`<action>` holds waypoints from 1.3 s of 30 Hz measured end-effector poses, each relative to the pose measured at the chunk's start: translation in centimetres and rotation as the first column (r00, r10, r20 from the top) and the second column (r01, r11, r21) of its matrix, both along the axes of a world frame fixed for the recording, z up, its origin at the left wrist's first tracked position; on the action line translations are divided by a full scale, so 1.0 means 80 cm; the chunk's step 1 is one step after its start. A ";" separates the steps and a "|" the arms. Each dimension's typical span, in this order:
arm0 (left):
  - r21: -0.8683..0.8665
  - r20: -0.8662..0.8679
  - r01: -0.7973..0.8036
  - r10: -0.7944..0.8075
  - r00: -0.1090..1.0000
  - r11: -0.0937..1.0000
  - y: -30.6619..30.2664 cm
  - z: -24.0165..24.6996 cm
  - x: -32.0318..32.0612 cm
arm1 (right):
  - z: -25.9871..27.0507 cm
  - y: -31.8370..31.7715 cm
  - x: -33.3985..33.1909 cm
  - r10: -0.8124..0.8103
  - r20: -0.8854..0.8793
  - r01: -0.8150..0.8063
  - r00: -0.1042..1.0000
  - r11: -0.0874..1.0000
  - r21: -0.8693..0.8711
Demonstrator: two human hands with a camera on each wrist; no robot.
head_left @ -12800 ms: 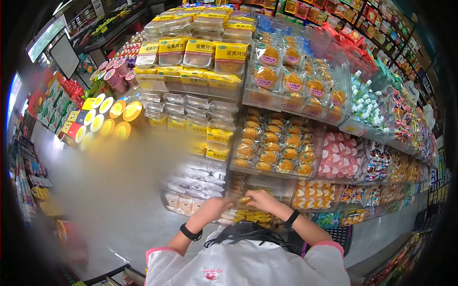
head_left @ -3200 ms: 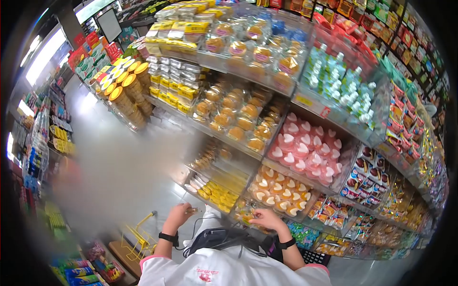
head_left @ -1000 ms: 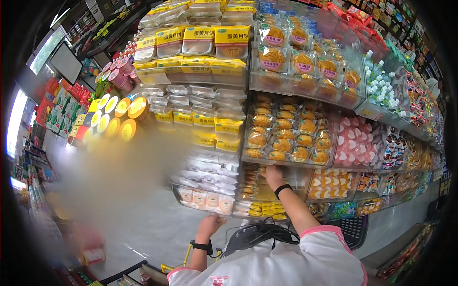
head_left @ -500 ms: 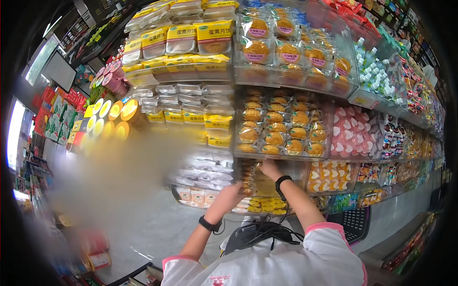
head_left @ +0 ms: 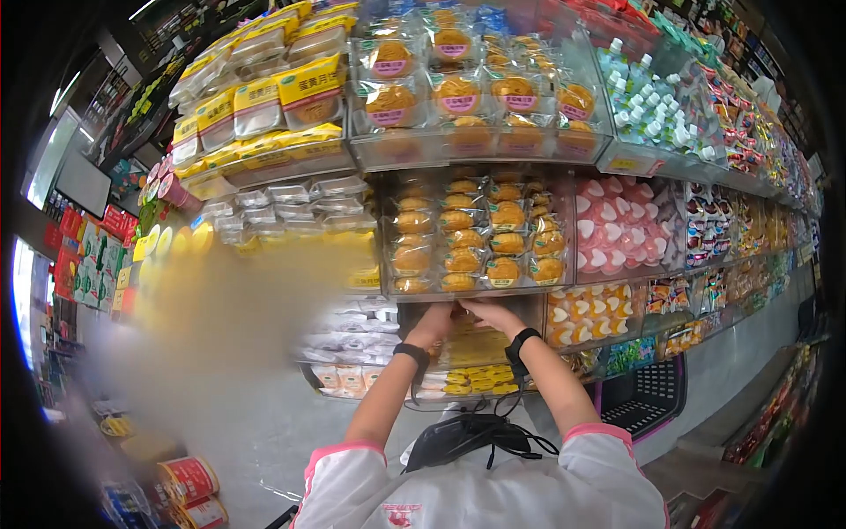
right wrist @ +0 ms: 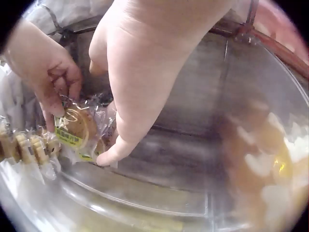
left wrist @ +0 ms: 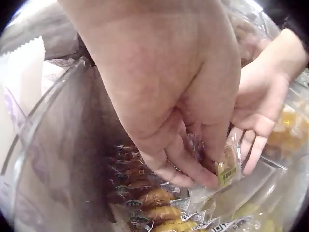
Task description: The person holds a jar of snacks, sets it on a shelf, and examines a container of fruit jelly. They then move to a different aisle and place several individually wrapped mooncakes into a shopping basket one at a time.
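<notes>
Your left hand has come up from the lower left of the head view and now meets your right hand at frame centre, both reaching into the clear plastic bin on the shelf.

Nearest to you, at the lower right of the head view, a black plastic basket sits on the floor. Both forearms rise from your sleeves to the bin.

In the left wrist view, your left hand has its fingers curled down, pinching the small round golden pastry in a clear wrapper by its upper edge. Your right hand lies just behind it with fingers relaxed and straight, gripping nothing.

In the right wrist view, the pastry stands on edge with its flat face towards the camera, left of centre. It lies between the hands: your left hand is above it at upper left, and one straight finger of your right hand touches its lower right edge. Your left hand is the one holding it. A row of wrapped pastries, also on edge, runs off to the left edge from there.

Farther up the shelves are a tier of golden pastries and pink and white heart-shaped packs.
</notes>
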State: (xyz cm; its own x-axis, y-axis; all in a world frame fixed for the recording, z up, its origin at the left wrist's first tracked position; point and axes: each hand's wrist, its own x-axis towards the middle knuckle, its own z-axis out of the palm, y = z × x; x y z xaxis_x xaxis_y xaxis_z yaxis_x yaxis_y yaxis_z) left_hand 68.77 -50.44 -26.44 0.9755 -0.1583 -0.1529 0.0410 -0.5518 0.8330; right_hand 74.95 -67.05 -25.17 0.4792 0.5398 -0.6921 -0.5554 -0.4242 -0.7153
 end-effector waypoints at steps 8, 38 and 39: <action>-0.020 0.019 0.005 -0.005 1.000 1.000 -0.010 -0.038 0.001 | -0.090 -0.018 0.008 -0.092 -0.084 0.096 0.992 0.994 0.044; -0.024 -0.017 -0.133 0.133 0.991 0.991 0.015 -0.054 -0.018 | -0.207 0.030 0.005 -0.047 0.180 0.085 0.983 0.975 -0.207; -0.013 -0.045 -0.140 0.140 0.989 0.990 0.014 -0.050 -0.020 | -0.199 0.029 0.003 -0.031 0.162 0.066 0.986 0.974 -0.217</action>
